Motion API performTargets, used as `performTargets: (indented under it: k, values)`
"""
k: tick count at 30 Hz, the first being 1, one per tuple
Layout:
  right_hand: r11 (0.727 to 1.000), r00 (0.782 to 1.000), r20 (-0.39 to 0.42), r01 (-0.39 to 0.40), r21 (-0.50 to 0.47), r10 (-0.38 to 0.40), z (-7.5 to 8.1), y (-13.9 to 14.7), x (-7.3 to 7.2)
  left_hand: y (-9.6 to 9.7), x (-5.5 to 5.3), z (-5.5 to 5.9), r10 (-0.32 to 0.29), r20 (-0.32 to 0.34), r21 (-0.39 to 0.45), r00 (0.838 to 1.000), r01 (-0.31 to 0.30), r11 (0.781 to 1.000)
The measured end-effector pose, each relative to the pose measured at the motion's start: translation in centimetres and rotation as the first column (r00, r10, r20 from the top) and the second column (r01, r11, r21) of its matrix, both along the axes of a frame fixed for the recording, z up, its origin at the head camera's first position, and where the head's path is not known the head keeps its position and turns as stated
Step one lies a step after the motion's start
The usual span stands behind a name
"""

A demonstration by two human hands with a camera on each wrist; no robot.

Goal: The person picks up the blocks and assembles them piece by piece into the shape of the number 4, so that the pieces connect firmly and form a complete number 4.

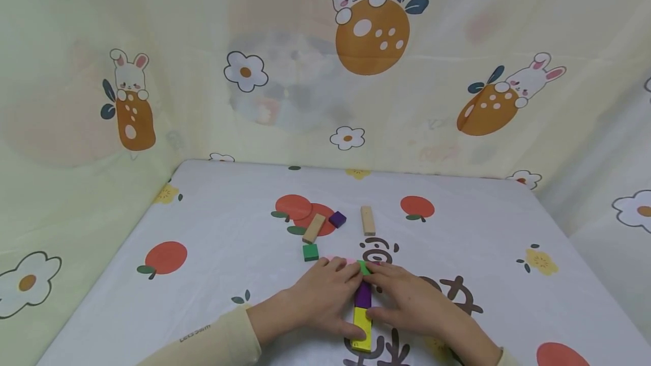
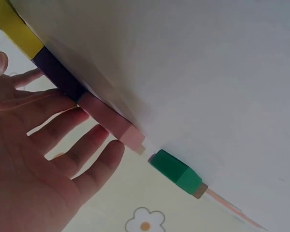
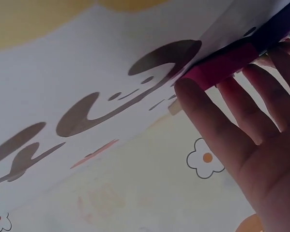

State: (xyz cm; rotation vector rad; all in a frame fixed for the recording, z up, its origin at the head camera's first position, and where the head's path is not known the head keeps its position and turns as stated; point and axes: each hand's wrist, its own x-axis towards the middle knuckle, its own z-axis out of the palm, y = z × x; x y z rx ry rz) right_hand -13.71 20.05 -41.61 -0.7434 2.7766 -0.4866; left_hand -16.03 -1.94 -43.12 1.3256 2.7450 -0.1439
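Observation:
A row of blocks runs away from me on the table: a yellow block [image 1: 362, 329], a purple block [image 1: 363, 295] and a green block [image 1: 363, 267] at the far end. From that end a pink block [image 2: 108, 116] extends left, mostly behind my fingers in the head view. My left hand [image 1: 325, 298] lies along the left side, fingertips at the pink block and thumb by the yellow one. On the other side my right hand [image 1: 407, 301] has extended fingers touching the row, thumb beside the yellow block. The right wrist view shows its fingertips against a magenta block [image 3: 222, 65].
Beyond my left fingers sits a separate green block [image 1: 311, 252]. Farther back lie two plain wooden blocks, one leaning left [image 1: 314, 228] and one more upright [image 1: 368, 221], with a small dark purple block [image 1: 337, 219] between them. A printed curtain [image 1: 285, 117] hangs behind the table.

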Motion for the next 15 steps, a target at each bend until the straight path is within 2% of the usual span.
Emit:
performTargets:
  k: [15]
  values:
    - [1.000, 1.000, 0.005, 0.005, -0.007, -0.005, 0.44, -0.35, -0.08, 0.05, 0.04, -0.01, -0.004, -0.020, -0.007, 1.000, 0.004, 1.000]
